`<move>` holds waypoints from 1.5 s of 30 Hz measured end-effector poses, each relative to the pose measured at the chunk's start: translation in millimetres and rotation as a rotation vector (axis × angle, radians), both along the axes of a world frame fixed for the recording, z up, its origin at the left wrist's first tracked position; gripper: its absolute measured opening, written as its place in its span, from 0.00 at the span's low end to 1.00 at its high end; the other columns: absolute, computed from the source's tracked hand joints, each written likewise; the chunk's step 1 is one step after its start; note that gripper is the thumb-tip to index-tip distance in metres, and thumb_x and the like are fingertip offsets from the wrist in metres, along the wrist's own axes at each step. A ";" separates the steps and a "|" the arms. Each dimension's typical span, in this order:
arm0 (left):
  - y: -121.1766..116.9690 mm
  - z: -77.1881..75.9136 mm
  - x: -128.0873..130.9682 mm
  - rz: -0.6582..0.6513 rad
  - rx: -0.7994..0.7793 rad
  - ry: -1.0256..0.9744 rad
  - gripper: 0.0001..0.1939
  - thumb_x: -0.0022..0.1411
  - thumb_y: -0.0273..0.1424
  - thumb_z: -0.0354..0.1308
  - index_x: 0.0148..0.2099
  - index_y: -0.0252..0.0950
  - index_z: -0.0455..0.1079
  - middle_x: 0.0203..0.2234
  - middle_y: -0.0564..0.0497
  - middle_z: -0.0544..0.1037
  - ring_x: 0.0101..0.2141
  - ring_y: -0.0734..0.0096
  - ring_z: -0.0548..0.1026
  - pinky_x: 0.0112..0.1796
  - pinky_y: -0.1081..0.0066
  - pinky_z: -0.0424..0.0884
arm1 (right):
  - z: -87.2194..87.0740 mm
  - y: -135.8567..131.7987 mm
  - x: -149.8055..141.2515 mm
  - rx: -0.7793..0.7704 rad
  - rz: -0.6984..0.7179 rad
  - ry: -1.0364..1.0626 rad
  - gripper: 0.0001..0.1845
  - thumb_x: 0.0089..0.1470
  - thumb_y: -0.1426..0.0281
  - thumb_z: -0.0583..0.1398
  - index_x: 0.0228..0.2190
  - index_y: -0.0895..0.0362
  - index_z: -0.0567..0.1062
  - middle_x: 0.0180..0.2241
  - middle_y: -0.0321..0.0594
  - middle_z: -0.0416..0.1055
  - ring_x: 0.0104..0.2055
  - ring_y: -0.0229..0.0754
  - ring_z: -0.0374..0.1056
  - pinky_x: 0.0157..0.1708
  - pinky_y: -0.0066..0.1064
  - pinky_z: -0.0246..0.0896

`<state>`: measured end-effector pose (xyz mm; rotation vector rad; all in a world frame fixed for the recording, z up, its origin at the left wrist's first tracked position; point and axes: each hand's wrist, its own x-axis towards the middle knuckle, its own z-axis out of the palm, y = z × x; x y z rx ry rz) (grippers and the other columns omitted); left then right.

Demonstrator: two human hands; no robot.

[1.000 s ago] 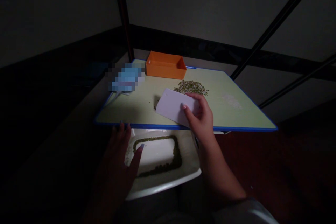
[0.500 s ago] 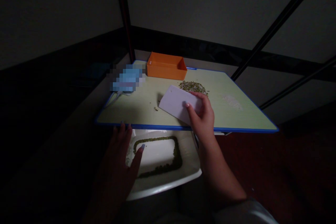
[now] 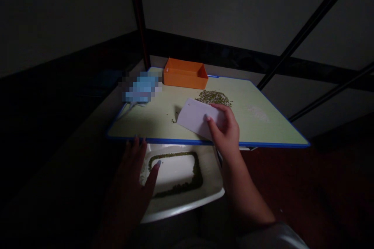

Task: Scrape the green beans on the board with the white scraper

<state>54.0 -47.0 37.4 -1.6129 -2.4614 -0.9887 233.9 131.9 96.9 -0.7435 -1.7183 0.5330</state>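
My right hand (image 3: 226, 128) grips a white flat scraper-like plate (image 3: 194, 114), thumb on its near face and fingers behind. The plate is tilted, its lower edge low over the pale green tabletop (image 3: 140, 124). Just beyond it lies a spread pile of small green beans or grains (image 3: 214, 96). In shadow, my left hand (image 3: 136, 175) is at the left rim of a white plastic basin (image 3: 212, 167), thumb over the inside and fingers along the outer side, fingertips by the table's edge. Green grains (image 3: 197, 175) form a ring around the basin's floor.
An orange open box (image 3: 185, 78) stands at the back of the table. Left of it is a pixelated light-blue item (image 3: 143, 87). A whitish patch (image 3: 258, 113) marks the right side. Blue edging (image 3: 271, 144) borders the tabletop, and the basin is below its front edge.
The plate in my right hand has shifted slightly down toward me, and its tilt has changed a little. My left hand and the basin look still.
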 end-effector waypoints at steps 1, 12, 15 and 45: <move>-0.1 -0.3 -0.1 -0.001 0.003 0.001 0.33 0.63 0.45 0.48 0.68 0.45 0.50 0.69 0.46 0.54 0.68 0.55 0.49 0.64 0.47 0.57 | 0.3 0.1 0.4 0.004 -0.009 0.002 0.15 0.55 0.70 0.60 0.45 0.50 0.71 0.45 0.41 0.74 0.45 0.45 0.72 0.43 0.39 0.70; 0.8 0.0 -0.1 -0.007 0.006 0.000 0.33 0.64 0.45 0.48 0.68 0.44 0.50 0.69 0.46 0.53 0.68 0.56 0.48 0.64 0.48 0.57 | -1.1 -1.6 -1.9 0.001 -0.031 -0.001 0.15 0.55 0.69 0.60 0.46 0.50 0.71 0.45 0.42 0.73 0.47 0.47 0.71 0.46 0.41 0.69; 0.5 -0.4 -0.4 -0.012 -0.009 -0.004 0.34 0.64 0.45 0.48 0.68 0.43 0.49 0.69 0.46 0.52 0.68 0.56 0.47 0.64 0.48 0.56 | -2.8 0.1 -2.7 -0.003 -0.035 -0.009 0.15 0.56 0.69 0.60 0.46 0.49 0.70 0.46 0.41 0.73 0.47 0.46 0.71 0.45 0.40 0.69; 0.7 -5.4 -2.1 -0.021 0.067 0.129 0.34 0.64 0.43 0.48 0.69 0.47 0.44 0.68 0.45 0.57 0.67 0.53 0.53 0.59 0.47 0.65 | -5.4 -2.1 -4.7 0.037 -0.007 0.017 0.16 0.56 0.71 0.61 0.47 0.50 0.71 0.46 0.41 0.73 0.47 0.45 0.71 0.43 0.37 0.70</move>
